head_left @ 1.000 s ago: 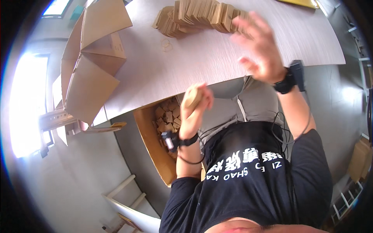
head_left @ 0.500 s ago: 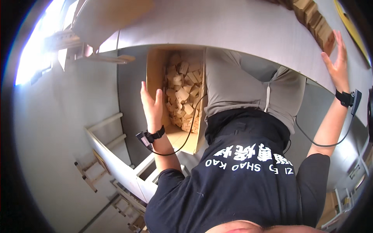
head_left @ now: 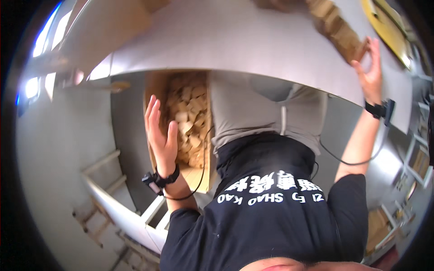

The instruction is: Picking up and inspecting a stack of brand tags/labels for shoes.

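My left hand [head_left: 162, 141] is raised beside and over the near-left part of an open cardboard box [head_left: 201, 180], fingers stretched and thumb apart, holding nothing. Inside the box lies a heap of small tan block-like pieces [head_left: 192, 110]. My right hand [head_left: 371, 76] is on the right of the grey table [head_left: 226, 40], thumb and fingers spread around the near end of a row of brown blocks [head_left: 337, 29]. Touching it seems likely, but blur hides the contact. Whether the blocks are wood or folded card I cannot tell.
A yellow object [head_left: 389, 31] lies at the table's far right. Blurred brown shapes stand at the far left and far middle. Black cables run from both wrist straps. A white frame [head_left: 101, 189] and wooden stools [head_left: 92, 221] stand on the floor at left.
The view has turned, so the box, table and row of blocks appear further left. My left hand has its fingers more visibly spread. My right hand remains by the row's near end.
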Available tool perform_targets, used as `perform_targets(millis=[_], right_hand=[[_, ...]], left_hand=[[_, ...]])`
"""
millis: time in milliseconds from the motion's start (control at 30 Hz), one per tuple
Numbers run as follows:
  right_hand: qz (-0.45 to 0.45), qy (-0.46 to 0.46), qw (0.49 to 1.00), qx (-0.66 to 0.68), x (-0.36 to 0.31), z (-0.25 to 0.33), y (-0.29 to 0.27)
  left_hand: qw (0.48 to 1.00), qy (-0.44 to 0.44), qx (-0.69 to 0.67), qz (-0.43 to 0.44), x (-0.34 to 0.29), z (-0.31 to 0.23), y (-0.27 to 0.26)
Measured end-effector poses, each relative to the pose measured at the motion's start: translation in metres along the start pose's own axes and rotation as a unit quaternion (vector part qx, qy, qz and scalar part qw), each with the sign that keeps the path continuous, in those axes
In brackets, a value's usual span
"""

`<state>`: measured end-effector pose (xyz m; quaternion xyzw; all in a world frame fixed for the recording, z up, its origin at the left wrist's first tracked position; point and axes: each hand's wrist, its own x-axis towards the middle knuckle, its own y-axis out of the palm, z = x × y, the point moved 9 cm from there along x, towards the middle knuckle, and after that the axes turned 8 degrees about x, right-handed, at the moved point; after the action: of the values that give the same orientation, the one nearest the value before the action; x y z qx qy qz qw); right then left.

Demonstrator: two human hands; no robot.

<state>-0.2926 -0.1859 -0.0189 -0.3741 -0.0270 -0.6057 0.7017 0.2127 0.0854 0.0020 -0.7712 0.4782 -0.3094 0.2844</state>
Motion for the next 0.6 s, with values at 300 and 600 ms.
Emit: perform_targets(millis=[300, 600], right_hand=[[0.094, -0.113, 0.979, 0.141, -0.011, 0.133, 0.038], [0.201, -0.134, 0.941, 0.238, -0.036, 0.19, 0.083]], left_hand=[[0.915, 0.321, -0.222, 0.104, 0.032, -0.155, 0.103], [0.664, -0.045, -0.612, 0.427, 0.016, -0.201, 0.2]])
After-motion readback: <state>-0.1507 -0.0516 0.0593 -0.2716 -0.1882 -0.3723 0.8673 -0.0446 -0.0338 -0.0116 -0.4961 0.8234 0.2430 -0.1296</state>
